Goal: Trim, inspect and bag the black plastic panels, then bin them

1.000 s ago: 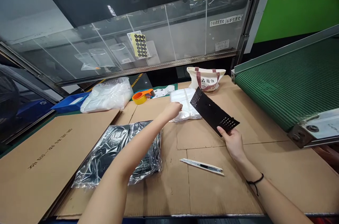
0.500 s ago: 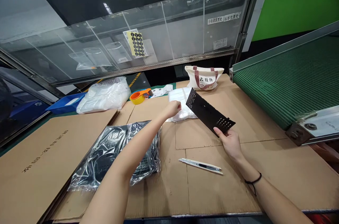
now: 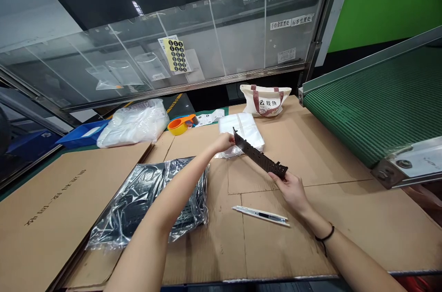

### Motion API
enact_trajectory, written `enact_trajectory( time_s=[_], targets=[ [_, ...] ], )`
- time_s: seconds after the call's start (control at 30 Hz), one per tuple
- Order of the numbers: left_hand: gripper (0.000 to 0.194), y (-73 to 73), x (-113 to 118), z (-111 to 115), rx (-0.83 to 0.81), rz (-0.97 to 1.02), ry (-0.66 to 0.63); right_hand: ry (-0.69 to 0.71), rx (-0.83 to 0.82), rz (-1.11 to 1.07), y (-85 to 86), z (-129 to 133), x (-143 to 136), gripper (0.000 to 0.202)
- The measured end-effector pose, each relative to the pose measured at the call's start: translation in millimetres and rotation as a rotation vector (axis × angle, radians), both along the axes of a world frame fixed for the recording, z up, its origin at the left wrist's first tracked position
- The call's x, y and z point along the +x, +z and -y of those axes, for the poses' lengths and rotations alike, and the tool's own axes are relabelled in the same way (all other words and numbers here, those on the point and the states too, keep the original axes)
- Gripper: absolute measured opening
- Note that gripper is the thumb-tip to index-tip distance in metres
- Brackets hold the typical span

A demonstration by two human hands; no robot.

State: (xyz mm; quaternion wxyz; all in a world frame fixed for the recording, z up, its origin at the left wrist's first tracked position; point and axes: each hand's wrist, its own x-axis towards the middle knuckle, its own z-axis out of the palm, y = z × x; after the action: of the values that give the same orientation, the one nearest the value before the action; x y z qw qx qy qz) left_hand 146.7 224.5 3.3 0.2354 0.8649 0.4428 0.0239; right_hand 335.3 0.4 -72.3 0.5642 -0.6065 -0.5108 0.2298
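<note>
A black perforated panel (image 3: 259, 155) with small tabs along its edge is held in the air, tilted so that its long side shows narrow. My right hand (image 3: 290, 190) grips its near right end, thumb on top. At the far left end my left hand (image 3: 225, 142) is closed, its fingers on the panel's corner. Behind the panel lies a stack of clear plastic bags (image 3: 247, 127), partly covered by my left hand. Below, on the cardboard, rests a white utility knife (image 3: 261, 215). Black pieces in a clear plastic bag (image 3: 145, 195) lie under my left forearm.
Flattened cardboard (image 3: 51, 204) is stacked at left. Along the back are a blue tray (image 3: 81, 134), a white plastic bundle (image 3: 134, 124), a tape dispenser (image 3: 179, 125) and a cloth bag (image 3: 265, 101). A green conveyor belt (image 3: 376, 98) borders the right side.
The panel has turned from showing its broad face to nearly edge-on and moved slightly left and down. My left hand, apart from it before, now meets its far end.
</note>
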Motion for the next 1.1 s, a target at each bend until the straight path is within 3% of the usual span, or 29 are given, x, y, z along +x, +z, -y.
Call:
enact_trajectory(
  time_s=[0.33, 0.63, 0.7, 0.83, 0.9, 1.0, 1.1],
  targets=[
    [0.019, -4.9, 1.3, 2.8, -0.08, 0.266, 0.181, -0.009, -0.002, 0.06, 6.4, 1.4, -3.9, 0.041],
    [0.015, 11.9, 12.3, 15.9, -0.115, 0.762, 0.451, 0.008, -0.013, 0.059, 12.4, 2.0, -6.3, 0.035],
    [0.011, 14.8, 12.4, 22.4, -0.089, 0.807, 0.473, -0.005, -0.019, 0.036, 10.7, 2.1, -5.8, 0.036],
    [0.024, 23.1, 1.9, 35.6, -0.015, 0.784, 0.457, -0.044, -0.021, -0.041, 11.0, 0.9, -0.2, 0.037],
    [0.025, 28.9, -7.5, 41.4, 0.014, 0.745, 0.439, -0.064, -0.001, -0.132, 17.3, 1.2, 4.1, 0.038],
    [0.028, 36.5, -21.3, 51.0, 0.051, 0.679, 0.405, -0.073, 0.029, -0.488, 33.7, 9.8, 8.3, 0.041],
    [0.036, 39.3, -28.1, 63.4, 0.027, 0.584, 0.323, 0.007, -0.113, -0.872, 47.9, 33.3, 6.6, 0.046]
  ],
)
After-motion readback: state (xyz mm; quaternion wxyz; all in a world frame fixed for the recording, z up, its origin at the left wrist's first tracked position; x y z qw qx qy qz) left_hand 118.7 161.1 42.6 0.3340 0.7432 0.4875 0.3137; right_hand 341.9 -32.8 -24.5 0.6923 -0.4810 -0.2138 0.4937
